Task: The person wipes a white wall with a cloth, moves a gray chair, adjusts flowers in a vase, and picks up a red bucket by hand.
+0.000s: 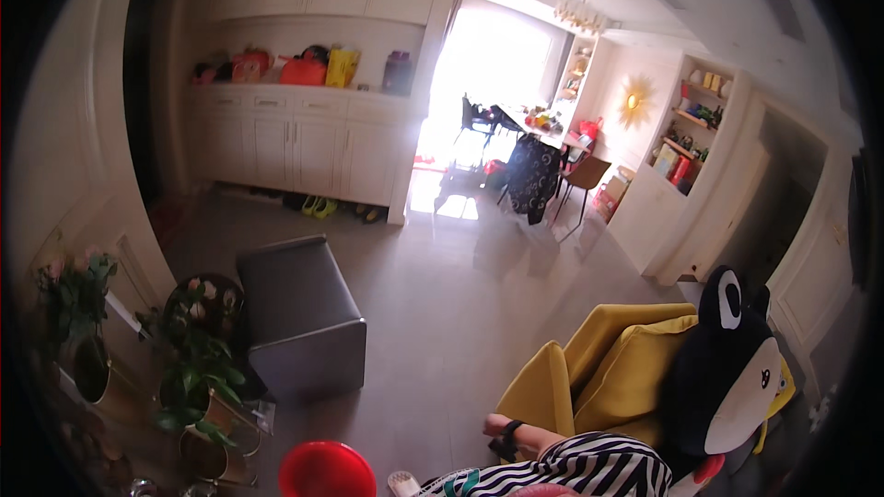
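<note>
My right hand reaches in at the lower middle, with a dark band at its wrist and a black-and-white striped sleeve behind it. It is beside the front of a yellow armchair; whether it touches the chair I cannot tell. The fingers are too small and blurred to show whether they grip anything. On the armchair's right side sits a large black-and-white plush animal. My left hand is out of the picture. To the left of the striped clothing, a red round tub shows at the lower edge.
A dark grey box-shaped stool stands on the grey floor at the left. Potted plants stand beside it. A white cabinet with bags on top lines the far wall. Farther right are a dining table and a brown chair.
</note>
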Action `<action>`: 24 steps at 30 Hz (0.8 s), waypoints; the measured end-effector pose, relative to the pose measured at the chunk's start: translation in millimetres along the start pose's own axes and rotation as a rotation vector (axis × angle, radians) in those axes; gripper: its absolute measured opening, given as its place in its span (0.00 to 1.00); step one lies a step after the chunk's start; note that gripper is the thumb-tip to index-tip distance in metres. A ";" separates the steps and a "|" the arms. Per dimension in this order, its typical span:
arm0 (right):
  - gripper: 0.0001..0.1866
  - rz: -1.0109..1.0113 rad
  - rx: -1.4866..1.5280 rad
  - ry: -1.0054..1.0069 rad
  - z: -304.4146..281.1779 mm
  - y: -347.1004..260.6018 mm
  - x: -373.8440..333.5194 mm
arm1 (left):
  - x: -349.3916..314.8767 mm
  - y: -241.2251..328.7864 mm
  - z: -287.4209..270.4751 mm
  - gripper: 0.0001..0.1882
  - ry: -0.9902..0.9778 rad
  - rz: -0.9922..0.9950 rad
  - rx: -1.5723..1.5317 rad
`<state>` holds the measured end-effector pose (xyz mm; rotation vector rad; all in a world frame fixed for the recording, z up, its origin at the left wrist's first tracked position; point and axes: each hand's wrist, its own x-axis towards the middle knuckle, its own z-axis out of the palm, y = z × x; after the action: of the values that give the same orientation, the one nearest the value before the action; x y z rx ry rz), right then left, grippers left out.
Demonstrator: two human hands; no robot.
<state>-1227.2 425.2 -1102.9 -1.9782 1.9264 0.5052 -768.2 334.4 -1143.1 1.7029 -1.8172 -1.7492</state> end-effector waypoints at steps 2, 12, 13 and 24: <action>0.10 -0.304 -0.230 -0.078 -13.1 -37.1 40.4 | -14.6 -44.8 -4.3 0.22 0.021 -0.068 -0.010; 0.12 -0.253 0.675 -0.208 -130.9 -249.9 78.9 | -38.8 -194.2 -34.1 0.16 0.062 -0.189 0.065; 0.12 -0.290 0.660 -0.193 -127.0 -257.5 79.5 | -42.4 -199.1 -39.7 0.16 0.080 -0.187 0.087; 0.14 0.122 0.951 -0.209 44.9 -204.5 145.6 | -30.4 -113.6 -64.8 0.25 -0.058 -0.362 0.016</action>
<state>-1020.7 323.9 -1213.0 -1.1486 1.6822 -0.1747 -642.2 347.7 -1187.6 2.1165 -1.6253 -1.9326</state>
